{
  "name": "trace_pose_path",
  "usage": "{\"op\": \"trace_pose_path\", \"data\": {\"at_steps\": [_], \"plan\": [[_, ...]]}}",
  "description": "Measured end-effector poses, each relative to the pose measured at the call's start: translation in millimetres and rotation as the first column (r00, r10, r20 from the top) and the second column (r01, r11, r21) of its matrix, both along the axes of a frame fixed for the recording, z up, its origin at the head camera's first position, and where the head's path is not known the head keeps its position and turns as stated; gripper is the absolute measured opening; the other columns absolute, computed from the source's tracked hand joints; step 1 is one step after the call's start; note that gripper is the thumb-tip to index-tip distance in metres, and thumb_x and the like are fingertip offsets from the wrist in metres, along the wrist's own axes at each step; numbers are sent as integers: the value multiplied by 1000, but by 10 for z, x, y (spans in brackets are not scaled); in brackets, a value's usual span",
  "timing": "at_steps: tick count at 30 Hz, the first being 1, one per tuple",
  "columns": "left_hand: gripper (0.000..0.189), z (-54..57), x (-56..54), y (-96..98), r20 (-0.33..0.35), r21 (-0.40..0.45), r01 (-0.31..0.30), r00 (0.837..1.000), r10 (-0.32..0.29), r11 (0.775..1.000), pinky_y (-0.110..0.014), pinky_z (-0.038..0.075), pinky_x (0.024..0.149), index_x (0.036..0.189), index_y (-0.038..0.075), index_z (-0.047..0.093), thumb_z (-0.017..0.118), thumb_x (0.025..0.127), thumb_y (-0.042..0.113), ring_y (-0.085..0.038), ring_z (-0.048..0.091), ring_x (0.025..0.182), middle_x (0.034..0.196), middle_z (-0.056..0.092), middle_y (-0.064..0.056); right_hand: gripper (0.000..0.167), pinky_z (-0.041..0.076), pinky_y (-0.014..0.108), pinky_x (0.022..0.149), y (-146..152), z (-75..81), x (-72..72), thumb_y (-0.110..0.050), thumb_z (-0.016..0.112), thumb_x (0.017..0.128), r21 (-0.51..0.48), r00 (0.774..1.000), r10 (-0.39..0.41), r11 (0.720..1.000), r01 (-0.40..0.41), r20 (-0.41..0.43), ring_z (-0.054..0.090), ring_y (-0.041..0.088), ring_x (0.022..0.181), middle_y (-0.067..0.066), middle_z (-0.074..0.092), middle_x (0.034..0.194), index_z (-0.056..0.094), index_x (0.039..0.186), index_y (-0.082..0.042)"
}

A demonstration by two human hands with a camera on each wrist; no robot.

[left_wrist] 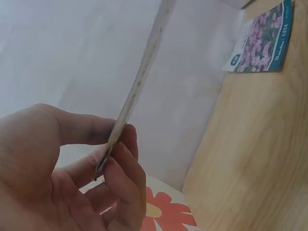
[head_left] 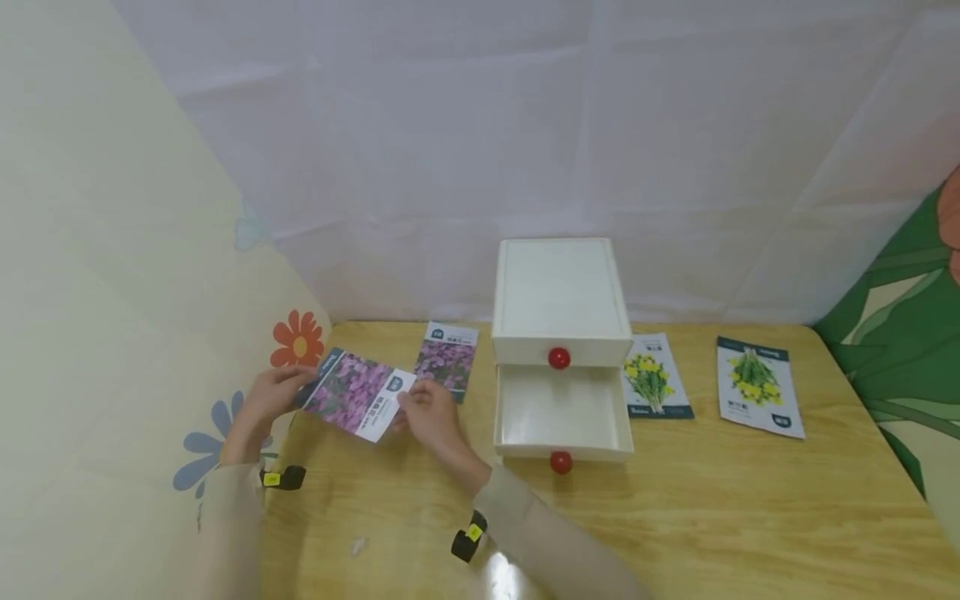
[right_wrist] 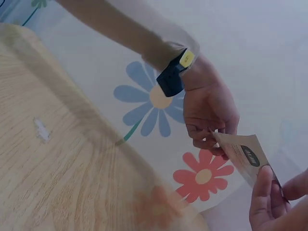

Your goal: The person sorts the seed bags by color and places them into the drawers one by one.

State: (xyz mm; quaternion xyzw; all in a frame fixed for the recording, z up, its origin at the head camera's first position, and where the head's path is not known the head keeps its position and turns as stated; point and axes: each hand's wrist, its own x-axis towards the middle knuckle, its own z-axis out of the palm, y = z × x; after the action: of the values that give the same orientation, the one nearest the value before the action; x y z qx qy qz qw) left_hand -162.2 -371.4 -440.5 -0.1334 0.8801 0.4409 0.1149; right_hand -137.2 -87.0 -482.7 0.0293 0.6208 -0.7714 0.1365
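Left hand [head_left: 272, 395] and right hand [head_left: 435, 417] each pinch one end of a purple-flowered packet [head_left: 358, 393].

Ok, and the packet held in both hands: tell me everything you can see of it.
The held packet is thin, flat and rectangular, seemingly paper or film. Its printed face shows pink-purple flowers, a white end with dark lettering and a dark logo, and a dark band at the opposite end. It is raised off the table, slanted, slightly bowed edge-on. The left hand pinches the dark end, the right hand the white end.
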Motion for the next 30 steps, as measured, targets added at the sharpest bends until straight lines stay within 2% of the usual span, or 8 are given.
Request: {"op": "trace_pose_path", "data": {"at_steps": [3, 6, 9, 15, 22, 24, 27, 30], "plan": [[64, 31, 56, -8, -9, 42, 16, 1000, -16, 999, -15, 54, 85, 148, -4, 56, 56, 110, 47, -3, 65, 96, 110, 69, 5, 12, 69, 51, 79, 39, 60, 55, -6, 67, 102, -18, 1000, 10, 1000, -10, -25, 76, 44, 81, 18, 77, 92, 65, 107, 4], [63, 32, 102, -24, -14, 87, 33, 999, -32, 996, -13, 55, 86, 149, -6, 55, 56, 111, 44, -2, 65, 97, 111, 69, 6, 11, 69, 52, 78, 77, 92, 102, -6, 67, 101, -17, 999, 12, 1000, -13, -53, 76, 44, 79, 19, 76, 91, 65, 106, 5], [64, 22, 122, -24, -20, 134, 42, 999, -39, 990, -15, 58, 87, 150, -9, 53, 57, 111, 42, -3, 67, 97, 111, 69, 6, 12, 69, 52, 76, 105, 90, 123, -5, 68, 101, -24, 998, 0, 1000, -2, -63, 76, 41, 75, 19, 76, 89, 65, 106, 6], [66, 30, 138, 11, -32, 223, 23, 999, -16, 975, -19, 61, 85, 151, -12, 48, 58, 111, 39, -3, 68, 93, 105, 69, 12, 14, 69, 46, 72, 174, 69, 115, -6, 68, 101, -20, 997, 0, 1000, -2, -80, 74, 30, 70, 20, 76, 90, 66, 107, 7], [63, 30, 253, 48, -22, 292, 21, 1000, -15, 956, -19, 61, 86, 149, -11, 49, 59, 111, 38, -5, 70, 91, 100, 72, 12, 14, 69, 54, 76, 282, 71, 166, -4, 67, 101, -26, 995, 22, 999, -24, -93, 75, 35, 72, 20, 76, 93, 66, 108, 9], [62, 26, 285, 66, -25, 301, 26, 1000, -19, 953, -19, 61, 86, 149, -12, 50, 59, 111, 37, -5, 70, 91, 100, 72, 12, 15, 69, 55, 77, 314, 83, 181, -4, 67, 101, -25, 995, 31, 999, -34, -99, 74, 32, 71, 20, 76, 95, 66, 109, 9], [55, 17, 325, 89, -34, 314, 36, 999, -27, 949, -19, 61, 87, 143, -9, 57, 60, 111, 35, -5, 71, 91, 99, 73, 12, 17, 70, 47, 74, 368, 118, 201, -5, 66, 102, -21, 994, 51, 998, -53, -97, 72, 23, 69, 20, 76, 97, 66, 112, 8], [39, 10, 365, 112, -38, 334, 44, 999, -33, 942, -19, 61, 86, 132, 1, 67, 60, 111, 32, -6, 71, 88, 96, 74, 11, 18, 69, 36, 71, 427, 156, 219, -6, 65, 103, -11, 993, 74, 997, -75, -96, 70, 16, 68, 19, 76, 100, 65, 114, 8]]}}
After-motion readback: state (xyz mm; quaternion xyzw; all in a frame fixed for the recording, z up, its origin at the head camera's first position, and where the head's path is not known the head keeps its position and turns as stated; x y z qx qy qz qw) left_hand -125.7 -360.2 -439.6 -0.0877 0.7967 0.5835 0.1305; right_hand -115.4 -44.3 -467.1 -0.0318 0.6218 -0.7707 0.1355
